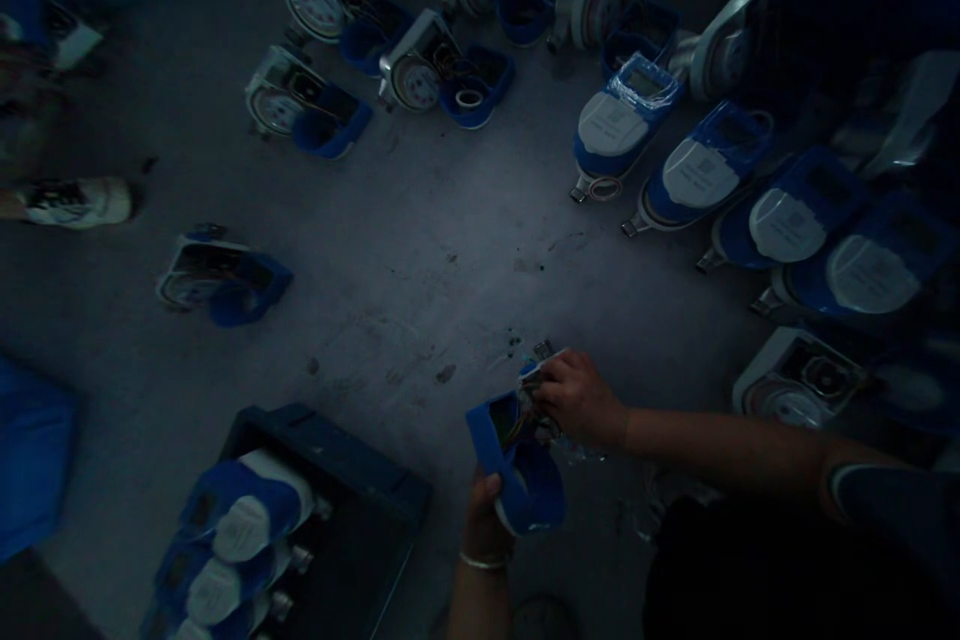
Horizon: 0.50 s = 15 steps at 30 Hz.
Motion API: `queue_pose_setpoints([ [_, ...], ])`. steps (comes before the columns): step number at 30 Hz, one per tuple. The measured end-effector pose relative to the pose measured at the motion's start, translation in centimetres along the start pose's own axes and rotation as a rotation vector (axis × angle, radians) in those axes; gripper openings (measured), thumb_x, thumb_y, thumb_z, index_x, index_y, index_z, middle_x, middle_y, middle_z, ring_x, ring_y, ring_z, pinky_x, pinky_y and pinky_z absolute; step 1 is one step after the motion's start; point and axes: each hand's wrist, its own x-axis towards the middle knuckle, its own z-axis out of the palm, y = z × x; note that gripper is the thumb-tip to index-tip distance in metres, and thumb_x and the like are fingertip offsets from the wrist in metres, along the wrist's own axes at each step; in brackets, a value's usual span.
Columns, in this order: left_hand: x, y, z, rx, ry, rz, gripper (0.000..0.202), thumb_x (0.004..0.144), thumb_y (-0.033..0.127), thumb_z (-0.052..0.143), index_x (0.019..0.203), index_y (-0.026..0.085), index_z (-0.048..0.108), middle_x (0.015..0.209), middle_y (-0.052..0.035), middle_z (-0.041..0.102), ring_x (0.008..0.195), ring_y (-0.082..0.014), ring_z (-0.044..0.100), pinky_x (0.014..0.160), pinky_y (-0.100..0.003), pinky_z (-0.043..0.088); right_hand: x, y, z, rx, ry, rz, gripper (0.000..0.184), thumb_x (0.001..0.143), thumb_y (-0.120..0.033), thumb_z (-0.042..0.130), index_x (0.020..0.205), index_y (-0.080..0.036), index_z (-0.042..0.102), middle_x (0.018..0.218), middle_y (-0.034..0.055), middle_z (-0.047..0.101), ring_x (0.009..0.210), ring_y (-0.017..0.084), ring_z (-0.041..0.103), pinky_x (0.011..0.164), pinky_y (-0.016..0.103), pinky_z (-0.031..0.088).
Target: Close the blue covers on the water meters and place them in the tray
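Low in front of me, my left hand [489, 518] grips a blue plastic cover [534, 490] by its side, with the cover's hollow inside facing up. Thin wires run from the cover toward an opened water meter [541, 352], mostly hidden behind my fingers. My right hand [576, 398] is closed at the meter's edge, fingers bent over the wired part. What exactly those fingers pinch is too dark to make out.
Closed blue-and-white meters [615, 120] line the floor at right. Opened meters [416, 80] with covers beside them stand at the back; another opened meter [199, 280] is at left. A dark crate [337, 450] holds several meters. Another person's shoe [79, 201] shows at left.
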Motion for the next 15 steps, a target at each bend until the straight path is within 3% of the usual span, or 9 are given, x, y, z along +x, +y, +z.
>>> queue_pose_setpoints([
  [4,-0.3,0.0,0.4,-0.04,-0.015,0.0,0.059,0.056,0.044,0.069,0.108,0.017,0.06,0.075,-0.0056,0.067,0.068,-0.0234,0.063,0.06,-0.034,0.054,0.8,0.0,-0.6,-0.144,-0.077,-0.025,0.021,0.084,-0.034,0.049,0.08,-0.023,0.067,0.108,0.0079,0.055,0.099,0.025,0.041,0.078,0.04,0.034],
  [8,-0.5,0.5,1.3,0.0,-0.033,0.061,0.072,0.057,0.041,0.069,0.123,0.019,0.05,0.081,-0.0067,0.067,0.073,-0.0239,0.063,0.063,-0.034,0.054,1.7,-0.3,-0.3,-0.177,-0.092,-0.019,0.024,0.087,-0.032,0.043,0.099,-0.025,0.063,0.121,0.0089,0.05,0.105,0.027,0.039,0.084,0.043,0.034],
  [12,-0.5,1.0,2.2,0.053,-0.07,0.144,0.08,0.057,0.044,0.069,0.128,0.018,0.045,0.097,-0.0107,0.066,0.089,-0.029,0.062,0.084,-0.042,0.05,2.4,-0.4,-0.2,-0.118,-0.088,0.043,0.031,0.085,-0.026,0.046,0.115,-0.026,0.055,0.125,0.0119,0.047,0.109,0.029,0.039,0.087,0.047,0.035],
  [15,-0.3,0.9,2.8,0.14,-0.075,0.239,0.092,0.056,0.044,0.072,0.136,0.02,0.032,0.119,-0.0125,0.057,0.112,-0.0311,0.052,0.097,-0.043,0.042,2.9,1.1,-1.3,0.08,-0.188,0.029,0.035,0.079,-0.017,0.049,0.113,-0.025,0.057,0.121,0.0103,0.051,0.106,0.026,0.046,0.088,0.044,0.038],
])
